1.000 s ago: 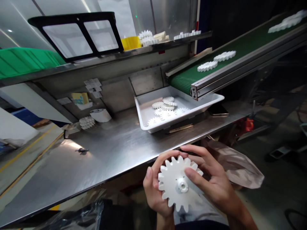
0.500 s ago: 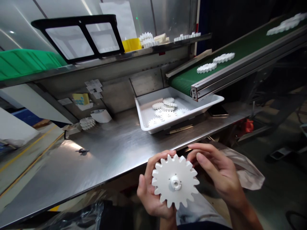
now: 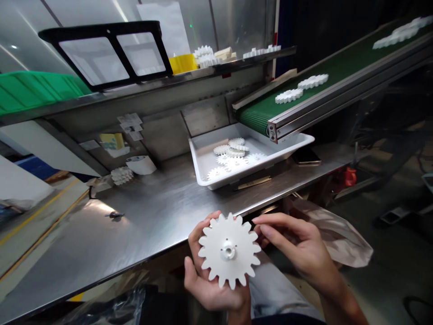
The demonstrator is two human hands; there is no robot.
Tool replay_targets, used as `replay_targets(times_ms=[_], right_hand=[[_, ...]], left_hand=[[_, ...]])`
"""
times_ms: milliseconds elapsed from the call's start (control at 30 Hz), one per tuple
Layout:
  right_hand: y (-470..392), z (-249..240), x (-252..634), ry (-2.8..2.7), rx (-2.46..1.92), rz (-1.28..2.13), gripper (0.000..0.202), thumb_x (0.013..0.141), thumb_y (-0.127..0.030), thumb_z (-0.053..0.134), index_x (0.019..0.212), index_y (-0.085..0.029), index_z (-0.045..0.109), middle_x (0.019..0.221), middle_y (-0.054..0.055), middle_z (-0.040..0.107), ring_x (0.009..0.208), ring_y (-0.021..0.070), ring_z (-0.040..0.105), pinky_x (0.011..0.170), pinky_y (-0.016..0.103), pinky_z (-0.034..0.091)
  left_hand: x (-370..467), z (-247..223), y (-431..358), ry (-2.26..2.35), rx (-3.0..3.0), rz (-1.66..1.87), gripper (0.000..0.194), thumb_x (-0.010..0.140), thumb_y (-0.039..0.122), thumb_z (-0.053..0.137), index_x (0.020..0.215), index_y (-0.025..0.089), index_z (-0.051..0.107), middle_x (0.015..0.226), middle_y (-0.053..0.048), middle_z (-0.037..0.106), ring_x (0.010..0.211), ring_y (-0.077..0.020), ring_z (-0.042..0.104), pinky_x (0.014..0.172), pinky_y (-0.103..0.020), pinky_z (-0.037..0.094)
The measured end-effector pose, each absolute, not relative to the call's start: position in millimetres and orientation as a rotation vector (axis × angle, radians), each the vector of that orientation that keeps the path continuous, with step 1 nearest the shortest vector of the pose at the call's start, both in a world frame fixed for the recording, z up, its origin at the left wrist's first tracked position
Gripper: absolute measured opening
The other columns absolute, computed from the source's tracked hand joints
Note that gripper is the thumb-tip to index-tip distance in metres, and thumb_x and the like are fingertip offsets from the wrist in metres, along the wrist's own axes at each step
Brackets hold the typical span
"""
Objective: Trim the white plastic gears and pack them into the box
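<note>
A white toothed gear [image 3: 216,262] with a raised hub faces me at the lower middle. My left hand [image 3: 216,293] holds it from behind and below, with the thumb up at its left side. Just right of the gear is my right hand [image 3: 301,248], its thumb and index finger drawn close together near the teeth; whether anything is between those fingertips is too small to tell. Beyond the hands, a white tray [image 3: 199,167] on the metal table [image 3: 158,203] holds several white gears [image 3: 233,160].
A green conveyor belt [image 3: 341,63] carrying white gears slopes down to the tray. A phone [image 3: 306,157] lies right of the tray, a small dark tool [image 3: 115,215] at the left. Above runs a shelf with a black frame [image 3: 133,79] and green bin [image 3: 37,90].
My left hand and the gear have shifted left, and the gear has turned slightly. My right hand has also moved left, its thumb and index finger now closer together.
</note>
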State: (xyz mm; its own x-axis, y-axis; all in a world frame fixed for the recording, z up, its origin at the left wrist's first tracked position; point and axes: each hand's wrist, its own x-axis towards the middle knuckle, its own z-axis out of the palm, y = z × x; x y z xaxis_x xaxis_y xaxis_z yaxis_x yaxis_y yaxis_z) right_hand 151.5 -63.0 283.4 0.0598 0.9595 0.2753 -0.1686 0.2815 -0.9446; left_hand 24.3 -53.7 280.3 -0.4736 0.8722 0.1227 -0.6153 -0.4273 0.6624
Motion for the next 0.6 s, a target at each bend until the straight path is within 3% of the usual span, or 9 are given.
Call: replay_targets(times_ms=[333, 467, 600], right_hand=[[-60.7, 278.2, 142.4, -1.175, -0.782, 1.139, 0.010, 0.096, -0.028, 0.078, 0.104, -0.028, 0.085, 0.095, 0.001, 0.084, 0.082, 0.0151, 0.080, 0.077, 0.020, 0.067], [-57.7, 277.5, 142.6, -1.257, -0.743, 1.077, 0.016, 0.098, -0.023, 0.076, 0.109, -0.031, 0.085, 0.101, 0.000, 0.083, 0.085, 0.0130, 0.078, 0.076, 0.018, 0.065], [-55.6, 276.4, 143.5, -1.296, -0.762, 1.023, 0.013, 0.097, -0.025, 0.077, 0.106, -0.029, 0.086, 0.104, 0.003, 0.083, 0.093, 0.0170, 0.077, 0.078, 0.022, 0.064]], left_hand=[[29.5, 286.8, -53.6, 0.787, 0.470, 2.124, 0.042, 0.097, 0.055, 0.038, 0.102, 0.038, 0.076, 0.122, 0.006, 0.077, 0.113, -0.0298, 0.068, 0.098, -0.047, 0.057], [30.1, 287.9, -52.2, 0.813, 0.471, 2.154, 0.040, 0.097, 0.053, 0.039, 0.103, 0.038, 0.076, 0.120, 0.005, 0.076, 0.126, -0.0310, 0.062, 0.102, -0.045, 0.055], [31.7, 290.9, -51.9, 0.802, 0.407, 2.183, 0.038, 0.095, 0.051, 0.043, 0.099, 0.035, 0.078, 0.117, 0.004, 0.076, 0.121, -0.0295, 0.063, 0.098, -0.042, 0.057]])
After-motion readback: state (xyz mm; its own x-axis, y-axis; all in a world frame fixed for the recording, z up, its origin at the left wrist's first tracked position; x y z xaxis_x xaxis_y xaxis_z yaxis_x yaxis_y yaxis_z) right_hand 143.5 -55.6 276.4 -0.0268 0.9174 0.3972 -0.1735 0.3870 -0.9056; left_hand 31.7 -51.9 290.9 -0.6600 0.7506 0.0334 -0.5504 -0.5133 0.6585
